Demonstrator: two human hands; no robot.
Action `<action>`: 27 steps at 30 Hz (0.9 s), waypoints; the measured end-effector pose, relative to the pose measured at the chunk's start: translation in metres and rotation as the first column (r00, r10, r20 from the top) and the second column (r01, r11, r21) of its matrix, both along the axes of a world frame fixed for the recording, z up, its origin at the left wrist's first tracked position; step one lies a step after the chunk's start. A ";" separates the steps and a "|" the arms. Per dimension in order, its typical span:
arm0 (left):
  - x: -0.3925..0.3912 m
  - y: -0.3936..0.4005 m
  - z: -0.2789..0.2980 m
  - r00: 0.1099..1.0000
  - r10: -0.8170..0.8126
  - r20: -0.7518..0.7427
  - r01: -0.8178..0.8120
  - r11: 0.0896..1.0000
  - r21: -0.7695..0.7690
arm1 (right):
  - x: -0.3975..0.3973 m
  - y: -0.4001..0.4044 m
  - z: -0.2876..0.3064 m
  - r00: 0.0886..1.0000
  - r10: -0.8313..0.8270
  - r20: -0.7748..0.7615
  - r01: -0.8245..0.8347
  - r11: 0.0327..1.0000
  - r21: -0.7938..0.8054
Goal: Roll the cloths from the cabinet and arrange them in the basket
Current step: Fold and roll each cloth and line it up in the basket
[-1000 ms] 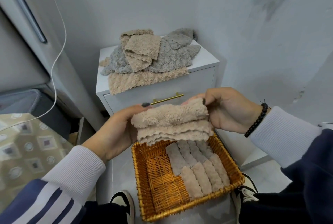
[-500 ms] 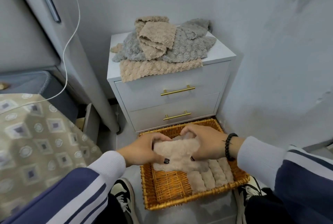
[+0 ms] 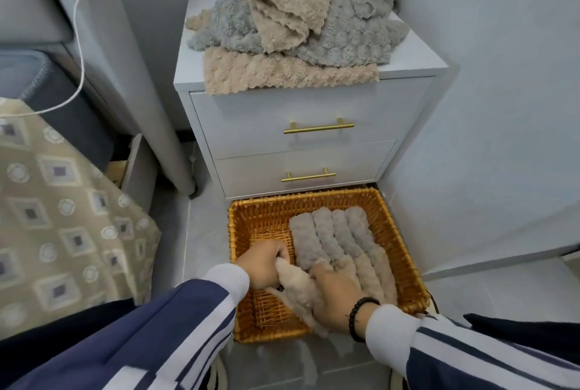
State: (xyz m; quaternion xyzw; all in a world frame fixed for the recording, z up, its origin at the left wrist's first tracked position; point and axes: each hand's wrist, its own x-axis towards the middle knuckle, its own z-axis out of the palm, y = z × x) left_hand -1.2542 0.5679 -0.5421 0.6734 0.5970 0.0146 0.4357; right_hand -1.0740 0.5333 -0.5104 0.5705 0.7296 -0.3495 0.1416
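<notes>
both hands [image 3: 337,294] pressing beige cloth [image 3: 299,290], wicker basket [image 3: 405,267]

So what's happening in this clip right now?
A person is tucking a rolled beige fleece cloth into the orange wicker basket on the floor. The left hand grips its far end while the right hand presses it beside the rolled cloths already lined up. More unrolled cloths lie piled on the white two-drawer cabinet.

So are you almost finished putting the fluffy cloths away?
Partway. Grey rolls and beige rolls already lie in the basket. The left hand and right hand are tucking in another beige cloth. A pile of cloths still waits on the cabinet.
</notes>
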 end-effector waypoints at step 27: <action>0.040 0.044 -0.134 0.915 -0.192 -0.355 0.197 0.980 -0.020 | -0.027 0.041 -0.160 0.978 -0.146 0.148 0.190 0.920 -0.342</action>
